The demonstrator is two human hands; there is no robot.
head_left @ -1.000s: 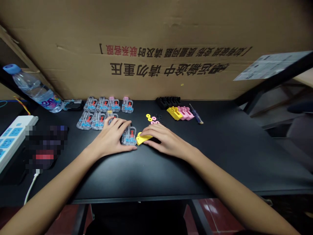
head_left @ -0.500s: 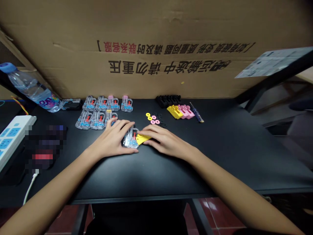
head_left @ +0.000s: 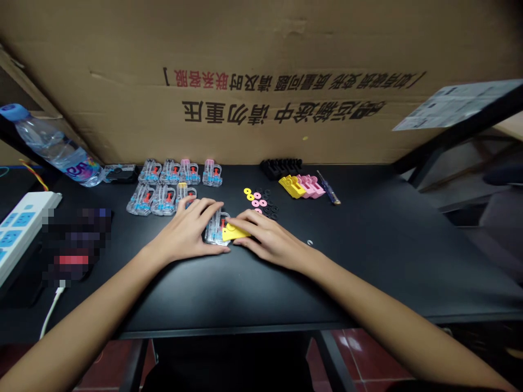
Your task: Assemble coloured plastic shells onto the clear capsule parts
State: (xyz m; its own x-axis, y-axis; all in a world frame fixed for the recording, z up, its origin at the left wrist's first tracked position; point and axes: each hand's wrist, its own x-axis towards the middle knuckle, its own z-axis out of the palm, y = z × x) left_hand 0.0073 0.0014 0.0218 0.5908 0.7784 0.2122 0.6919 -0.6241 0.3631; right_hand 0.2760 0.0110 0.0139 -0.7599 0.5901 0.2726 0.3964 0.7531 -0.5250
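My left hand (head_left: 186, 231) is closed around a small clear plastic case (head_left: 213, 235) with red and blue parts inside, which rests on the black desk. Between the fingers of my right hand (head_left: 272, 239) is a yellow plastic piece (head_left: 233, 233), lying over the right part of that case. Whether the two are joined I cannot tell. Just beyond my right hand are scattered small rings, among them a yellow ring (head_left: 247, 191), a pink ring (head_left: 255, 203) and several black ones. Similar clear cases (head_left: 163, 200) stand in two rows behind my left hand.
Yellow pieces (head_left: 291, 186), pink pieces (head_left: 311, 186) and black pieces (head_left: 281, 166) line the back, beside a small screwdriver-like tool (head_left: 329, 188). A tiny shiny bit (head_left: 309, 243) lies by my right wrist. Leftward are a water bottle (head_left: 57, 147) and a power strip (head_left: 24, 220). Cardboard (head_left: 261, 43) walls the back.
My right hand has shifted slightly left, bringing the yellow piece further over the clear case and turning it flatter. The shiny bit by my right wrist has come into view. My left hand stays nearly still.
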